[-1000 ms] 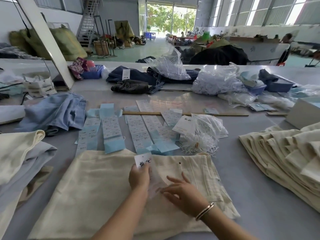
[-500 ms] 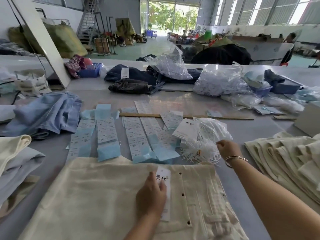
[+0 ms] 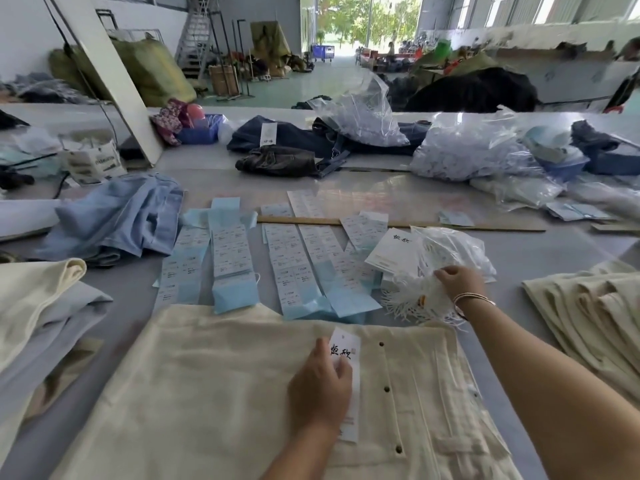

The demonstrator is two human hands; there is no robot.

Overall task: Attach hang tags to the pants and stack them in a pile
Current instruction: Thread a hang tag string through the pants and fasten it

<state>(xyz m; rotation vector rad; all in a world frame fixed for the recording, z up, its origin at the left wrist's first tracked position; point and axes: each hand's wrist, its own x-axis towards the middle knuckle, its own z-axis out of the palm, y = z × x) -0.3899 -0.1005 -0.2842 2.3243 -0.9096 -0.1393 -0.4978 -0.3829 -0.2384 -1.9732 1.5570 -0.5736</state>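
Clear plastic bag (image 3: 446,249) of white strings (image 3: 417,299), right hand (image 3: 459,282) reaching in

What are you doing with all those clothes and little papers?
A person is putting hang tags on pants. The left hand holds a white hang tag down on the cream pants spread flat on the table. The right hand reaches into a bundle of white strings beside a plastic bag, fingers curled on them. Strips of blue and white labels lie behind the pants. Folded cream pants are stacked to the right.
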